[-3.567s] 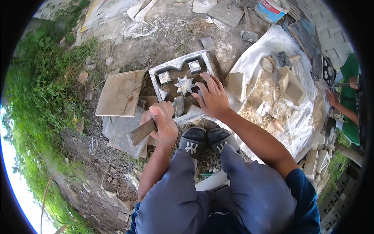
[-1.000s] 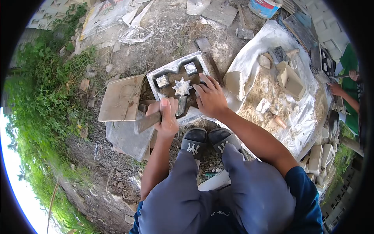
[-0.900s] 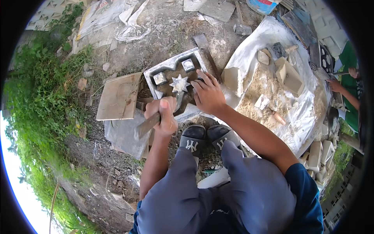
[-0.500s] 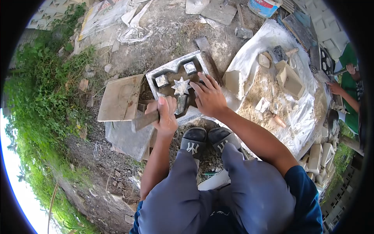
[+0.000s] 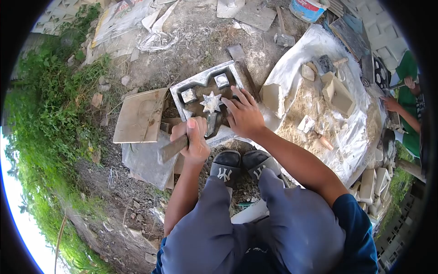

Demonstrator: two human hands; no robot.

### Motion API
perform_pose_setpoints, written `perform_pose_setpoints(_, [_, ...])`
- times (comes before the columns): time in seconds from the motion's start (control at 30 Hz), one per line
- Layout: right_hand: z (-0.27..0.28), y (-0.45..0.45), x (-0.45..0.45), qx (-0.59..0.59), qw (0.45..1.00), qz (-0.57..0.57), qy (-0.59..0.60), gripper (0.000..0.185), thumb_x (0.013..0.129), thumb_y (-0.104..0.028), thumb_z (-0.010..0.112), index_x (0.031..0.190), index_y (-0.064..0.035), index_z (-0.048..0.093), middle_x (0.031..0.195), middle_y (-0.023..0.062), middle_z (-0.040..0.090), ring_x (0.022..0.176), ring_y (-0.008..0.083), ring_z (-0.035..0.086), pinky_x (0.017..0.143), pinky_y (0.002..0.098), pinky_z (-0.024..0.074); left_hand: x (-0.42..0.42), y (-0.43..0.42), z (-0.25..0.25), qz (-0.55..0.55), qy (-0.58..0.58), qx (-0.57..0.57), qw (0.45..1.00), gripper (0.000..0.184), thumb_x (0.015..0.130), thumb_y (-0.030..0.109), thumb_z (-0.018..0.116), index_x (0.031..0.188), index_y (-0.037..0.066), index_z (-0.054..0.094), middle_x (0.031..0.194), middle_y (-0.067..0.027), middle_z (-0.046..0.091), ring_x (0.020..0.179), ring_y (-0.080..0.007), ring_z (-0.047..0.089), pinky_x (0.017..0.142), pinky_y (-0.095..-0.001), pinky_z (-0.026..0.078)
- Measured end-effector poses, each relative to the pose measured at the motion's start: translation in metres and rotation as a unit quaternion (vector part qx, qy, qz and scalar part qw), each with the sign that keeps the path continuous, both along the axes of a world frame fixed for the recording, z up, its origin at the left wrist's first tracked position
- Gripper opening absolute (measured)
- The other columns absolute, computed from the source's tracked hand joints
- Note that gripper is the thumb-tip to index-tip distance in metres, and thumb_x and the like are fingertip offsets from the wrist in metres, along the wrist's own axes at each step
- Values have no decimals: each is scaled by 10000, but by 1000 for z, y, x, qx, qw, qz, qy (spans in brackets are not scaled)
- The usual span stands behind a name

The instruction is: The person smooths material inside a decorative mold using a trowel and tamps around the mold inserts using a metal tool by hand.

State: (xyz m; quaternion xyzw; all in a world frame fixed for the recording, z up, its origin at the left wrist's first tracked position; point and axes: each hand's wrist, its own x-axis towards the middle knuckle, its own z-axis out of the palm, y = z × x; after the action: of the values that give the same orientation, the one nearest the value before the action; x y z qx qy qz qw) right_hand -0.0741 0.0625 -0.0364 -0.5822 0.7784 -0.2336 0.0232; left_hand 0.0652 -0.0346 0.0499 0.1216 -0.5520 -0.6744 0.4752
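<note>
A square metal mould [image 5: 204,79] lies in front of my feet, with raised blocks and a whitish eight-pointed star [image 5: 211,102] inside. My left hand [image 5: 194,139] is closed round the handle of a hammer [image 5: 172,150]. The handle's flat end sticks out to the lower left, and its dark head appears over the near side of the mould, partly hidden by my fist. My right hand [image 5: 245,113] lies with fingers spread on the mould's right part, close to the star. It covers the pieces beneath it.
Flat boards [image 5: 140,114] are stacked left of the mould. On the right, a white sheet [image 5: 296,61] carries sandy powder, a trowel [image 5: 325,141] and block pieces. Another hammer [image 5: 284,39] and a bucket [image 5: 308,10] are farther back. A person in green [image 5: 408,109] works at far right.
My left hand has tilted the hammer slightly, its handle end dropping lower and to the right. My right hand has stayed almost still on the mould.
</note>
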Motion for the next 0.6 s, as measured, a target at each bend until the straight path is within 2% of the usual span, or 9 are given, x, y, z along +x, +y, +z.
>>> perform_pose_setpoints(0.03, [-2,-1,1,-5,1000,-6,-4,470,867,-179,544,1315,-41,569,1189,121,655,1440,306,333,1219,480,213,1,4,3,-6,15,-73,997,485,1032,170,502,607,71,290,533,25,307,470,-93,228,458,-306,182])
perform_pose_setpoints(0.07, [-4,2,2,0,1000,-5,-6,470,867,-179,544,1315,-41,569,1189,121,655,1440,306,333,1219,480,213,2,5,-2,-5,13,-68,998,485,1032,170,502,607,71,290,533,25,307,470,-93,228,458,-306,182])
perform_pose_setpoints(0.2, [-2,-4,0,-9,1000,-8,9,469,863,-180,545,1310,-40,570,1169,122,659,1437,305,339,1215,482,222,-6,-12,-11,-2,-39,32,999,383,1037,96,469,683,108,323,550,40,271,474,-89,217,458,-300,213])
perform_pose_setpoints(0.27, [-2,-1,1,-10,1000,-6,-1,467,865,-176,543,1312,-40,567,1173,123,656,1437,305,338,1215,481,221,3,-2,0,-44,28,-56,997,366,1034,96,480,693,104,347,571,32,283,493,-92,249,471,-303,233])
perform_pose_setpoints(0.3, [-2,-1,1,-5,1000,-9,-1,463,867,-176,544,1309,-41,568,1174,124,655,1437,306,338,1214,483,223,-1,2,0,-4,13,-62,998,473,1029,143,505,608,65,304,531,22,293,476,-79,233,461,-298,178])
perform_pose_setpoints(0.33, [-2,2,4,-2,1000,-8,-2,463,867,-176,544,1309,-41,568,1174,124,655,1437,306,338,1214,483,223,-3,0,-8,-4,12,-59,998,473,1029,143,505,608,65,304,531,22,293,476,-79,233,461,-298,178])
perform_pose_setpoints(0.47, [-2,-2,2,-7,1000,-4,-2,457,869,-178,545,1304,-41,569,1172,126,654,1438,305,336,1213,485,225,-5,-6,-6,11,-13,72,997,482,1027,136,497,598,48,296,525,13,321,473,-80,235,459,-303,157])
perform_pose_setpoints(0.53, [-3,1,2,-10,1000,-6,-5,456,869,-180,545,1304,-41,569,1172,125,654,1440,303,335,1214,486,224,-1,1,6,-10,32,-50,998,491,1034,153,503,593,64,306,526,20,300,470,-78,234,460,-299,167])
perform_pose_setpoints(0.6, [-2,0,2,-4,1000,-5,-7,457,867,-181,551,1303,-42,569,1174,126,653,1440,302,334,1214,483,225,-4,-2,-8,-1,0,-45,999,493,1034,150,503,590,68,304,523,22,298,467,-78,230,455,-293,175])
